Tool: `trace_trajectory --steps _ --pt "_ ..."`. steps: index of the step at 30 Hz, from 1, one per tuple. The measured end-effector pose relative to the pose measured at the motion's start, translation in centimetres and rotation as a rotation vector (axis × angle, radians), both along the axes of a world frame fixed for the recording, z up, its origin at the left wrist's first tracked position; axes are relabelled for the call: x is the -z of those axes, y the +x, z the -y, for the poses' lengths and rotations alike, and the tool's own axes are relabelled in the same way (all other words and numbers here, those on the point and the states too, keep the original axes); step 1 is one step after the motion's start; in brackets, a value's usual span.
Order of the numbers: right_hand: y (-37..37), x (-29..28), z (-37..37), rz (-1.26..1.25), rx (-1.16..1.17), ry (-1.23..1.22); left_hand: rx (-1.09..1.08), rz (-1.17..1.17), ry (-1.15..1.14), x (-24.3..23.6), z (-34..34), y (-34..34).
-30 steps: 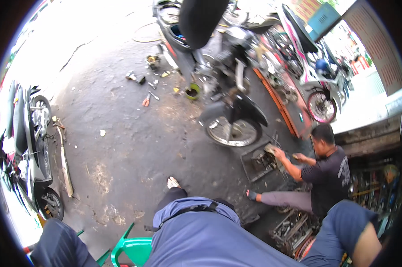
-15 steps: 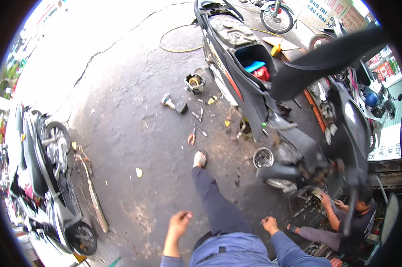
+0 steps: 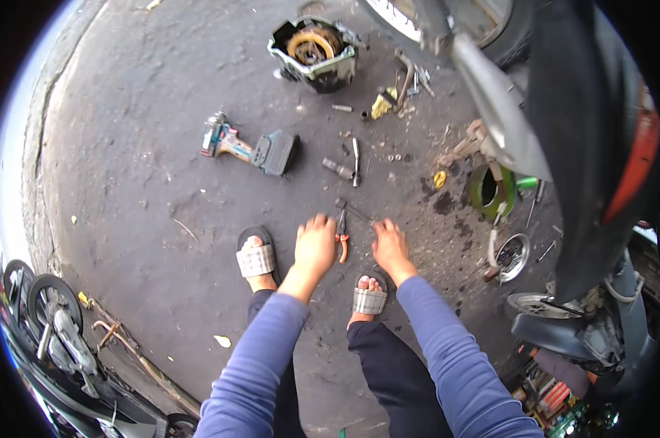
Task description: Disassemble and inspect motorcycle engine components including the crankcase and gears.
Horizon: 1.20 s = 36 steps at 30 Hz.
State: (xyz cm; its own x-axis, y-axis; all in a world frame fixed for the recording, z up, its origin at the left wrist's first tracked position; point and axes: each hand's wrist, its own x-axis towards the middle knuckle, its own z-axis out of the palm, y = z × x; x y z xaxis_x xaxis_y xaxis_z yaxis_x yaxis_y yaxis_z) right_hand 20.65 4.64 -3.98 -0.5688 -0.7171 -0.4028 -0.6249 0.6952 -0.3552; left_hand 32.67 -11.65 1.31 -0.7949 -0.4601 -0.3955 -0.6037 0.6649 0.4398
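Note:
My left hand (image 3: 315, 244) reaches down over the ground, its fingers loosely bent and a little apart, with nothing seen in them. Right beside it lie pliers (image 3: 344, 248) with orange handles. My right hand (image 3: 391, 250), loosely open, is at the near end of a thin metal tool (image 3: 358, 212); I cannot tell whether it touches it. The tool's other end lies by the pliers' jaws. Farther off are a socket handle (image 3: 356, 162) and a dark cylindrical socket (image 3: 337, 169). A teal cordless impact driver (image 3: 235, 144) lies to the left.
An open housing (image 3: 315, 69) with a coil stands at the far side. At right are a motorbike (image 3: 578, 146), a green round container (image 3: 483, 191) and a metal bowl (image 3: 514, 255). Other motorbikes (image 3: 60, 336) stand at left. A person's leg (image 3: 563, 370) shows lower right.
My view has dropped lower and closer to the tools. Both hands have moved forward from beside my body to above the pliers and the thin tool. Both feet now show.

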Motion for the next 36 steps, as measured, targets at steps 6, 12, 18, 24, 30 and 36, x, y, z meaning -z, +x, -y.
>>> trace_trajectory --steps 6,12,18,24,30,36 --pt "1.6 6.6 1.5 -0.077 0.096 0.121 -0.022 -0.201 -0.089 9.3 8.2 -12.1" --pt "5.0 7.4 0.4 0.03 0.472 -0.056 0.331 -0.103 -0.37 13.0 12.9 -18.5" --pt "7.8 6.3 2.3 0.531 1.076 -0.352 0.343 -0.215 -0.54 14.5 14.8 -18.5" --pt "-0.7 5.8 9.5 0.262 1.027 -0.171 0.454 -0.177 -0.519 13.8 15.1 -19.4" --pt "-1.4 8.8 9.6 0.266 0.954 -0.126 0.58 -0.08 -0.349 12.4 13.1 -17.2" --pt "-1.1 9.8 8.4 0.479 1.205 -0.518 0.718 0.212 -0.302 10.6 15.7 -14.4"
